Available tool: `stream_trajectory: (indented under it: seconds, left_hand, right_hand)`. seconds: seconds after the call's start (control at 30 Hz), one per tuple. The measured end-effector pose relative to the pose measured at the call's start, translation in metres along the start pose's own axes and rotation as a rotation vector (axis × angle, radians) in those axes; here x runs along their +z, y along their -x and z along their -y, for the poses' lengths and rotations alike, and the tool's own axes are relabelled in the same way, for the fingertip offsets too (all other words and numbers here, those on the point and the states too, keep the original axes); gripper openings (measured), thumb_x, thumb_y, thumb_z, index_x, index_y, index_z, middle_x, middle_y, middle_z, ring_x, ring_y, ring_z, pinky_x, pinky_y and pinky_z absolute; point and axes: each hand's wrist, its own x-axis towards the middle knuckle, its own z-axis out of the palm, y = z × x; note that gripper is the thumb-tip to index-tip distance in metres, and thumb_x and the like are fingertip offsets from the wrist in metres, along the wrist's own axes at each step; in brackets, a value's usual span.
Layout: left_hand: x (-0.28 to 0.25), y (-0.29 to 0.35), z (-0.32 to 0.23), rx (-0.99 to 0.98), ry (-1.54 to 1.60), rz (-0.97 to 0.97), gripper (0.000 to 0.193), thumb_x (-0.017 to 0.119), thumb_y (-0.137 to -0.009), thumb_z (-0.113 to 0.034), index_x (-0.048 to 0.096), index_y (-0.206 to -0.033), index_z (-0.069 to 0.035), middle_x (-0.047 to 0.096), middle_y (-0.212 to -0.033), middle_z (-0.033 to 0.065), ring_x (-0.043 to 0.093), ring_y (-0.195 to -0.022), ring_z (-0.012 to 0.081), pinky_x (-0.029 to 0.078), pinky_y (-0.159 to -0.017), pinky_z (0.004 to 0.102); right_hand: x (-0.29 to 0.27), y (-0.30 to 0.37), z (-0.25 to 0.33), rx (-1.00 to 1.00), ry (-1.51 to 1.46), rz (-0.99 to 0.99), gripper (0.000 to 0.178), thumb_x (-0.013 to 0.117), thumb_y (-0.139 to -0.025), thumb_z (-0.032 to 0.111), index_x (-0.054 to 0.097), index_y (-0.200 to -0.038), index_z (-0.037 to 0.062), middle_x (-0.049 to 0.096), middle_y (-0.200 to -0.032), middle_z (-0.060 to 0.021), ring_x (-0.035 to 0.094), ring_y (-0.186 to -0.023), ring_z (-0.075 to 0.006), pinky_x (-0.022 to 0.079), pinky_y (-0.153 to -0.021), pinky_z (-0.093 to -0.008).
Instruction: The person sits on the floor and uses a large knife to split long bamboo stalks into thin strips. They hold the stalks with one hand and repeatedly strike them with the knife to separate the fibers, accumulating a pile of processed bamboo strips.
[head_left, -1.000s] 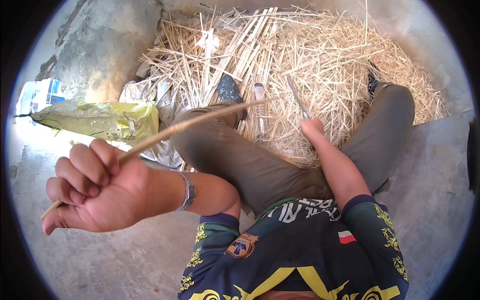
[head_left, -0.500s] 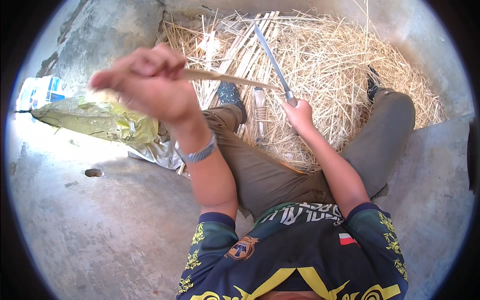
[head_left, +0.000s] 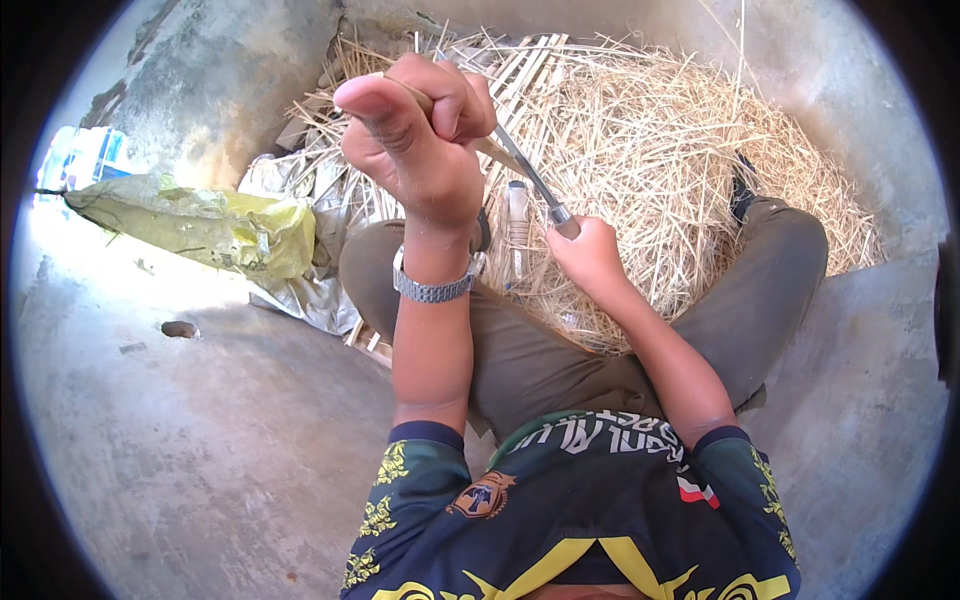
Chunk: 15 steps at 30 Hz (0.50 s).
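Note:
My left hand [head_left: 425, 150], a metal watch on its wrist, is raised and closed around a thin bamboo strip [head_left: 497, 153]. The strip slants down to the right, beside the blade of a long knife [head_left: 538, 180]. My right hand [head_left: 588, 255] grips the knife's handle, low between my knees, with the blade pointing away and to the left. My left fist covers part of the blade's far end. Whether the strip touches the blade I cannot tell.
A heap of pale shavings [head_left: 650, 150] lies between my legs and beyond. Split strips [head_left: 530, 65] lie at its far side. A slim capped object [head_left: 517, 225] with a banded middle lies nearby. At left are a yellowish sack [head_left: 210, 225] and a floor hole [head_left: 180, 329].
My left hand has moved right, nearer the knife, still holding the strip. My right hand has shifted slightly left and nearer to me with the knife. My left knee has moved outward.

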Motion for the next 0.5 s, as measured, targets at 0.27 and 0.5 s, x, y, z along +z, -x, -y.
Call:
stream_trajectory:
  seconds: [0.27, 0.5]
  left_hand:
    - [-0.007, -0.004, 0.002, 0.010, 0.011, -0.092, 0.074, 0.020, -0.098, -0.077, 0.033, -0.064, -0.012, 0.024, -0.052, -0.0020, 0.016, -0.045, 0.0116, 0.017, -0.043, 0.0280]
    - [-0.029, -0.012, -0.008, 0.035, 0.038, -0.204, 0.074, 0.020, -0.096, -0.080, 0.031, -0.062, -0.016, 0.024, -0.050, -0.0021, 0.019, -0.042, 0.0107, 0.012, -0.040, 0.0277]
  right_hand:
    - [0.012, 0.010, 0.001, -0.180, -0.115, 0.006, 0.028, 0.066, -0.088, 0.023, 0.064, -0.075, -0.0015, 0.063, -0.062, -0.0082, 0.056, -0.054, -0.0160, 0.046, -0.057, -0.0361]
    - [0.016, 0.000, -0.013, -0.014, 0.046, 0.082, 0.024, 0.066, -0.086, 0.022, 0.061, -0.072, 0.0030, 0.058, -0.060, -0.0038, 0.052, -0.052, -0.0134, 0.043, -0.053, -0.0361]
